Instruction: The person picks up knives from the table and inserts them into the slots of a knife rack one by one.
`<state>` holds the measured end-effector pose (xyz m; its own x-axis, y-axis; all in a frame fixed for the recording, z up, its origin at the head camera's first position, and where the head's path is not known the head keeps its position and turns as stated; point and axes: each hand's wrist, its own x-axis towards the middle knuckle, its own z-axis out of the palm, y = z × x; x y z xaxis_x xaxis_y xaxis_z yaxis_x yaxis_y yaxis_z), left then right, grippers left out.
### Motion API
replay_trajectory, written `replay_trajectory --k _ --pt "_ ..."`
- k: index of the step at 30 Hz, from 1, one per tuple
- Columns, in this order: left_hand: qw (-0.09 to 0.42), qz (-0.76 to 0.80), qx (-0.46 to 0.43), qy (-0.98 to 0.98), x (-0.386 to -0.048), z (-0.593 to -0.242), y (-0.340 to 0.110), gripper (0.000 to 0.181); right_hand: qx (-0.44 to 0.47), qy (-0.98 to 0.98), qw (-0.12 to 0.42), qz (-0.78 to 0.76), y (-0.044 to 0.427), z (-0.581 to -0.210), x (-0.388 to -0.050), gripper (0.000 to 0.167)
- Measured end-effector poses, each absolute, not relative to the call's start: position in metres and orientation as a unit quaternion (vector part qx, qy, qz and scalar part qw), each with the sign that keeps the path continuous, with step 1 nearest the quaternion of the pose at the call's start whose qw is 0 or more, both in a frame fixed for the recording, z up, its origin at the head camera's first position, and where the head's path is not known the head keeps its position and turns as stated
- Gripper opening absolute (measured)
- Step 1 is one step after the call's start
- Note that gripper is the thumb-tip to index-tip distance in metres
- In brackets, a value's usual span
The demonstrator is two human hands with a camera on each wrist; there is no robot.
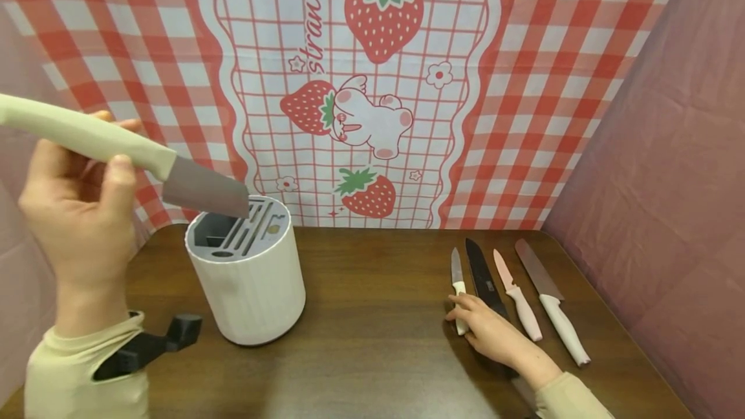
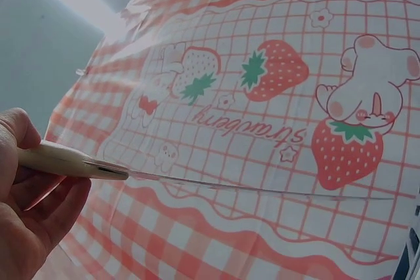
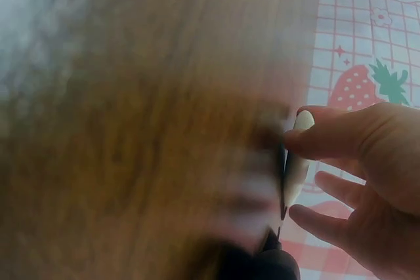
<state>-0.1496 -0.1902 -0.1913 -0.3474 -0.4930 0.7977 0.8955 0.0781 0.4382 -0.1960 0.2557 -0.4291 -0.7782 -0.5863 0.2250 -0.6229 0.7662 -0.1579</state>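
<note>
My left hand grips the pale cream-green handle of a broad-bladed cleaver. Its square blade end points right, at the top of a white round knife block with a grey slotted insert. In the left wrist view the blade shows edge-on as a thin line. Over at the right, my right hand reaches across the white handle of a small paring knife lying on the table. The right wrist view has the thumb touching the pale handle, the other fingers spread close by.
Right of the paring knife lie a black knife, a pink paring knife and a white-handled broad knife, blades pointing away. A strawberry-print cloth hangs behind the brown table. Part of the right wrist view is blurred.
</note>
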Motion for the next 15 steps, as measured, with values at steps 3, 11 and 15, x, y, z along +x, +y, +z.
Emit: replay_trajectory --k 3,11,15 --pt "0.534 -0.651 -0.199 -0.501 -0.152 -0.192 -0.191 0.030 0.323 -0.936 0.082 0.114 0.256 -0.430 -0.196 0.033" --pt "0.534 -0.644 -0.183 -0.517 -0.158 -0.194 -0.197 0.030 0.323 -0.935 0.093 0.112 0.257 -0.432 -0.195 0.030" --pt "0.536 -0.624 -0.169 -0.543 -0.160 -0.195 -0.198 0.030 0.321 -0.936 0.094 0.109 0.258 -0.433 -0.195 0.030"
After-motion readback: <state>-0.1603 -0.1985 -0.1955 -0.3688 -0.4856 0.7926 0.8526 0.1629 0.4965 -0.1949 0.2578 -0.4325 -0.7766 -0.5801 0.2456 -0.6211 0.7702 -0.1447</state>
